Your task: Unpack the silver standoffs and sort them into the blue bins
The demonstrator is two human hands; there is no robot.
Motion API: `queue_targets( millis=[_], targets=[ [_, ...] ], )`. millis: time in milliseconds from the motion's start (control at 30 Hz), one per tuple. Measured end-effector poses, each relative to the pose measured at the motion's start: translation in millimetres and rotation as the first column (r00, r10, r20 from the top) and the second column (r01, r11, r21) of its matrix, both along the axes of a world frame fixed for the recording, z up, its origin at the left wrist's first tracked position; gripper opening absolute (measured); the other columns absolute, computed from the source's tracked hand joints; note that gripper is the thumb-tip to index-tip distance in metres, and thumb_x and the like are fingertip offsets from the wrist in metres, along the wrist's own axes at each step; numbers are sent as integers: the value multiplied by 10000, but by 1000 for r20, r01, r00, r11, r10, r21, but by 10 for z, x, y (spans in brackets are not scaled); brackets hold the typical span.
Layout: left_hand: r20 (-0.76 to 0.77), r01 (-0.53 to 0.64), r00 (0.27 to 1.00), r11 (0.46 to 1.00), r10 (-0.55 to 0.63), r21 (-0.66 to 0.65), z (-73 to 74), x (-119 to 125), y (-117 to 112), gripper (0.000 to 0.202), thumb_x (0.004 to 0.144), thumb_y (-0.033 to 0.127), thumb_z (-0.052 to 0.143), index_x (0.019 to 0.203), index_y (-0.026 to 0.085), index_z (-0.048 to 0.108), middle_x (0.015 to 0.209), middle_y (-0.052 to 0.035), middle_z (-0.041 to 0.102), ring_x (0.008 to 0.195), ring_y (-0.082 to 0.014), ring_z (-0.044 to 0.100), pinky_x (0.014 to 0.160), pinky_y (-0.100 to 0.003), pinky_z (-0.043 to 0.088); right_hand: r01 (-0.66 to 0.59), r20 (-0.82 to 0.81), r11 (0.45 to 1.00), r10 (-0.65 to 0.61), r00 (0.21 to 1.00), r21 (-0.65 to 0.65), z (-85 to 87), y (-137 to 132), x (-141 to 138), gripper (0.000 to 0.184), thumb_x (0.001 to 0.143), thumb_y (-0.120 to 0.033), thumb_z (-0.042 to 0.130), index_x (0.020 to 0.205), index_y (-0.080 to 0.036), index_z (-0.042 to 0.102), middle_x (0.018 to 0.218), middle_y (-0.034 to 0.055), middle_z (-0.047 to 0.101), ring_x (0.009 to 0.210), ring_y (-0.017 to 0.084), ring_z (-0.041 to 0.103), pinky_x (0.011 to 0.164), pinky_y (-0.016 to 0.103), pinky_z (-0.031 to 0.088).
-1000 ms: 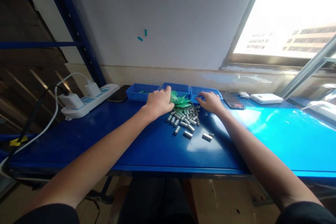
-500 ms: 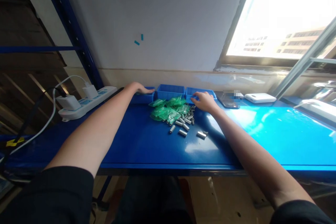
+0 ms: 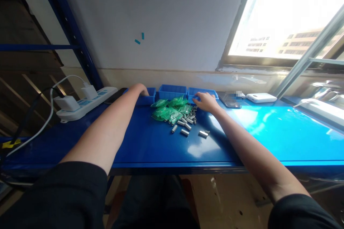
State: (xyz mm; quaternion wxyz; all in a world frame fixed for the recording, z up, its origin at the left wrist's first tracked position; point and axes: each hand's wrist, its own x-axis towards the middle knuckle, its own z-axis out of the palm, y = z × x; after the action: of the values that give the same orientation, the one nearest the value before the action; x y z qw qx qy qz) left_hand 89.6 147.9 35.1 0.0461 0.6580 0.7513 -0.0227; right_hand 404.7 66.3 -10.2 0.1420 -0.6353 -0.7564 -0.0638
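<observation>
My left hand (image 3: 141,89) reaches into the leftmost of three small blue trays (image 3: 149,97) at the back of the blue table; its fingers are hidden inside the tray. My right hand (image 3: 204,101) rests on the near rim of the rightmost blue tray (image 3: 212,93), fingers curled down at the rim, and I cannot make out anything in them. Between the hands lies a heap of small green plastic bags (image 3: 169,110) and, just in front of it, several short silver metal cylinders (image 3: 185,124).
A white power strip (image 3: 86,103) with two plugged chargers and cables sits at the left, with a dark phone (image 3: 116,95) beside it. Another phone (image 3: 229,99) and a white power bank (image 3: 261,97) lie at the right. Blue rack upright at the left, window at the right.
My left hand has left the green bags and moved left and back into the leftmost tray. The bags now lie uncovered. My right hand has stayed at the right tray.
</observation>
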Motion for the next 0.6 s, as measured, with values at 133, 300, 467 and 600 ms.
queue_targets(
  millis=[133,300,467,600],
  targets=[
    [-69,-47,996,998,49,35,43,-22,-80,581,514,392,797,1038,152,727,1135,-196,675,1049,-419,610,820,-454,522,1,-4,1000,-1,1000,-1,18,-7,-2,408,910,-437,410,1204,-221,592,1199,106,651,1140,312,542,924,476,376],
    [-24,63,998,986,-60,152,364,-83,-256,404,731,329,655,1111,199,698,1027,-96,725,898,-284,678,793,-331,520,-22,-5,1000,22,1000,-16,31,-26,-1,410,911,-434,413,1219,-224,587,1210,100,648,1148,305,544,923,467,382],
    [-222,360,931,835,-291,416,366,279,-781,414,850,202,461,1241,186,594,1088,-140,684,1021,-316,628,865,-382,479,-21,-35,999,22,999,28,10,-5,26,382,902,-426,435,1174,-232,622,1171,94,662,1130,302,543,920,446,387],
    [-296,636,771,713,-564,296,-61,689,-1296,444,887,117,370,1284,194,553,1250,-152,597,1223,-275,503,928,-349,453,29,-171,978,7,985,207,155,-80,-70,313,893,-363,462,1052,-198,675,1085,109,679,1092,298,542,922,417,396]
  ],
)
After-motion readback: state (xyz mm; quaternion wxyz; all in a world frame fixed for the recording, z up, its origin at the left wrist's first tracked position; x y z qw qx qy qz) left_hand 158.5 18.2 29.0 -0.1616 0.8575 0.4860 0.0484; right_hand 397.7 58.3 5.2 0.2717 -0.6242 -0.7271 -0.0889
